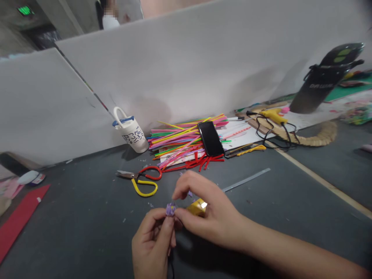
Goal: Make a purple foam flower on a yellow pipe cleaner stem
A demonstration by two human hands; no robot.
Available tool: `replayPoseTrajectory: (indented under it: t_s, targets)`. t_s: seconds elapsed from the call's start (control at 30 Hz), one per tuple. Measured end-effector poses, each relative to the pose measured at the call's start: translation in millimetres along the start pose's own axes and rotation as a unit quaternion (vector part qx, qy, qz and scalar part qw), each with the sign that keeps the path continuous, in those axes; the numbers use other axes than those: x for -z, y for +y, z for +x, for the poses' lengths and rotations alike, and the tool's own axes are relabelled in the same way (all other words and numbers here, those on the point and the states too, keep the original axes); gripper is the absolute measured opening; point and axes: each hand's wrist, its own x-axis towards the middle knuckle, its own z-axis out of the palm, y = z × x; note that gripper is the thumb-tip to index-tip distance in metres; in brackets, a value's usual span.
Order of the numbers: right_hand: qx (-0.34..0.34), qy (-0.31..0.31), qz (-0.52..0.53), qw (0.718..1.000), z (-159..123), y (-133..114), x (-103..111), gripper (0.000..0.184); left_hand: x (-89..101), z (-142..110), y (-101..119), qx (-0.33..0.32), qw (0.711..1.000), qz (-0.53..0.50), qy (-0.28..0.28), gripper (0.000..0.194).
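Between the thumb and index finger of my left hand (154, 242) is a small purple flower (170, 209) with a bit of yellow in its middle. My right hand (213, 213) reaches in from the right, its thumb tip at the flower's edge and its bent index finger raised above, apart from the thumb. Partly hidden behind that hand lies a shiny gold item (197, 207), whose kind I cannot make out. Purple scraps (190, 193) lie just beyond it. Scissors (133, 176) with one red and one yellow handle rest open beyond my left hand.
A phone (211, 138) lies on a heap of coloured strips (177, 139). A white cup (130, 133) stands by the white partition (186, 69). Farther right are a yellow glue gun (274, 115) with a black cord and a black tumbler (322, 83). Red sheet (20, 217) lies left.
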Motion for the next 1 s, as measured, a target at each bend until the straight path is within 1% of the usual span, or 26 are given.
replayPoseTrajectory:
  t_s: [0.13, 0.23, 0.3, 0.4, 0.47, 0.5, 0.53, 0.57, 0.63, 0.67, 0.7, 0.73, 0.77, 0.8, 0.83, 0.87, 0.93, 1.0]
  targets:
    - [-0.063, -0.014, 0.027, 0.998, -1.9, 0.0, -6.3, 0.016, -1.4, -2.7, 0.2, -0.021, 1.000, 0.015, -0.009, 0.019]
    - [-0.094, -0.014, 0.073, 0.993, -1.0, -1.5, -6.5, 0.016, -4.0, -4.8, 2.8, -0.052, 0.998, 0.028, -0.001, 0.017]
    - [-0.123, -0.021, 0.115, 0.985, -0.5, -2.2, -5.3, 0.016, -5.1, -5.5, 3.8, -0.059, 0.998, 0.025, -0.001, 0.016]
    - [-0.177, -0.041, 0.199, 0.963, 0.0, -2.0, -3.0, 0.014, -3.5, -4.1, 2.4, -0.051, 0.998, 0.021, -0.007, 0.015]
    - [-0.202, -0.051, 0.241, 0.948, 1.6, -1.7, -0.3, 0.010, -0.8, -1.3, 0.6, -0.034, 0.999, 0.014, -0.030, 0.016]
    - [-0.205, -0.049, 0.241, 0.947, 3.0, -2.0, 2.0, 0.007, 0.5, 0.6, 0.0, -0.019, 0.999, 0.006, -0.045, 0.016]
    - [-0.204, -0.047, 0.223, 0.952, 4.9, -2.5, 5.1, 0.005, 1.6, 2.6, -0.2, 0.000, 0.998, -0.005, -0.061, 0.018]
    - [-0.200, -0.049, 0.182, 0.961, 7.0, -3.4, 9.3, 0.004, 2.4, 4.8, 0.1, 0.023, 0.997, -0.018, -0.075, 0.019]
    - [-0.187, -0.089, 0.036, 0.978, 10.1, -5.2, 20.0, 0.017, 3.0, 9.2, 1.8, 0.070, 0.992, -0.048, -0.088, 0.021]
    - [-0.183, -0.131, -0.062, 0.972, 10.4, -5.7, 25.8, 0.026, 2.9, 11.3, 3.0, 0.087, 0.990, -0.061, -0.089, 0.021]
    - [-0.183, -0.179, -0.165, 0.952, 9.2, -5.4, 31.3, 0.034, 2.8, 13.3, 4.1, 0.099, 0.989, -0.074, -0.086, 0.021]
    - [-0.192, -0.223, -0.262, 0.919, 6.2, -4.1, 35.9, 0.038, 2.7, 15.2, 4.9, 0.107, 0.987, -0.085, -0.080, 0.020]
    - [-0.213, -0.254, -0.334, 0.882, 1.6, -1.7, 39.0, 0.039, 2.6, 16.8, 5.5, 0.114, 0.986, -0.094, -0.073, 0.020]
    - [-0.243, -0.270, -0.383, 0.849, -4.6, 1.8, 40.6, 0.037, 2.6, 18.3, 5.7, 0.119, 0.986, -0.100, -0.068, 0.020]
    - [-0.258, -0.271, -0.399, 0.837, -12.1, 6.1, 40.4, 0.035, 2.6, 19.5, 5.5, 0.124, 0.985, -0.105, -0.064, 0.020]
    - [-0.267, -0.271, -0.405, 0.832, -20.2, 11.0, 38.8, 0.034, 2.6, 20.5, 4.9, 0.128, 0.984, -0.108, -0.062, 0.021]
    - [-0.277, -0.261, -0.405, 0.831, -36.1, 20.7, 32.6, 0.031, 2.3, 22.1, 3.2, 0.129, 0.984, -0.112, -0.061, 0.022]
    - [-0.287, -0.239, -0.391, 0.841, -48.5, 28.6, 25.7, 0.029, 1.8, 23.3, 1.1, 0.126, 0.984, -0.114, -0.060, 0.021]
